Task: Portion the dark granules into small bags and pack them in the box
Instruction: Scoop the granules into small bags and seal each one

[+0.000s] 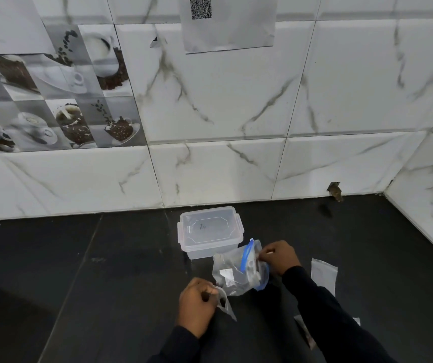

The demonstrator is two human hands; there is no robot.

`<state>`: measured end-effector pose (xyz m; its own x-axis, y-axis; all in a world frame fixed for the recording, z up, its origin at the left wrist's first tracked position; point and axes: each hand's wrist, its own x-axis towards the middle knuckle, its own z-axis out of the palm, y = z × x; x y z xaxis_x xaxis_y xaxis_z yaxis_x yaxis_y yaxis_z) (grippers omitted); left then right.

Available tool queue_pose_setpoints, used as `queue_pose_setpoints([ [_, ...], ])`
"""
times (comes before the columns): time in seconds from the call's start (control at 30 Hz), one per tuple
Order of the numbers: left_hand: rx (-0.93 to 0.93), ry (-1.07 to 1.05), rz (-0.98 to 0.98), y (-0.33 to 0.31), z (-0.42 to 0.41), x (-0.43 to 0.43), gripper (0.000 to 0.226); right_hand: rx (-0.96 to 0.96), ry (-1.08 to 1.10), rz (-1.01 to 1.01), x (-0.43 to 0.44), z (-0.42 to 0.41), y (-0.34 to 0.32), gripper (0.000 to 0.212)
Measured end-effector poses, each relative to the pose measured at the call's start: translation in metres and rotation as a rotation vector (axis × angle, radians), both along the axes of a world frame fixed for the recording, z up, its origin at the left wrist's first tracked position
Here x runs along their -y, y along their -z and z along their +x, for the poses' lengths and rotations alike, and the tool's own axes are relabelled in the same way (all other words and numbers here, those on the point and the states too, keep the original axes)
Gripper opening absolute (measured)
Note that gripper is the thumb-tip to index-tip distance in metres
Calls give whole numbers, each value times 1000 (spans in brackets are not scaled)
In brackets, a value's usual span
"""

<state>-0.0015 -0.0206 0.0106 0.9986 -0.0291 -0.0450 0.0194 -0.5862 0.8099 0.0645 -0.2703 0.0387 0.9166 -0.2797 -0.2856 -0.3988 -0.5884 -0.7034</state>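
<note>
Black counter [105, 284] carries everything. The left grip [197, 302] is curled round the top of a small clear bag [227, 307], which trails off to its right. The right grip [279, 256] pinches the mouth of a larger zip bag [236, 276] with a blue seal. This bag lies between the two grips, and I cannot tell what it holds. A clear lidded box [210, 231] stands just beyond the zip bag, left of the right grip. Another clear bag [324, 273] lies flat to the right of that grip's forearm.
</note>
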Motion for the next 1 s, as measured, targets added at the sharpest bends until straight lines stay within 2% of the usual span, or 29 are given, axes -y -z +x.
queue_pose_setpoints([
  [0.13,49,25,11,-11,1,-4,18,19,57,44,14,-15,-10,10],
  [0.3,81,136,118,-37,11,5,15,139,137,71,31,-32,-35,17],
  [0.43,66,203,137,-57,19,22,13,268,71,243,21,-51,-77,13],
  [0.53,21,231,105,-69,24,35,13,367,-7,282,2,-71,-102,11],
  [0.6,2,245,103,-76,27,42,14,444,-48,200,-12,-85,-106,10],
  [0.83,-22,203,129,-85,32,52,10,879,-168,-372,-51,-114,-48,17],
  [1.0,-81,186,138,-89,29,54,10,1024,-213,-551,-53,-121,-19,18],
])
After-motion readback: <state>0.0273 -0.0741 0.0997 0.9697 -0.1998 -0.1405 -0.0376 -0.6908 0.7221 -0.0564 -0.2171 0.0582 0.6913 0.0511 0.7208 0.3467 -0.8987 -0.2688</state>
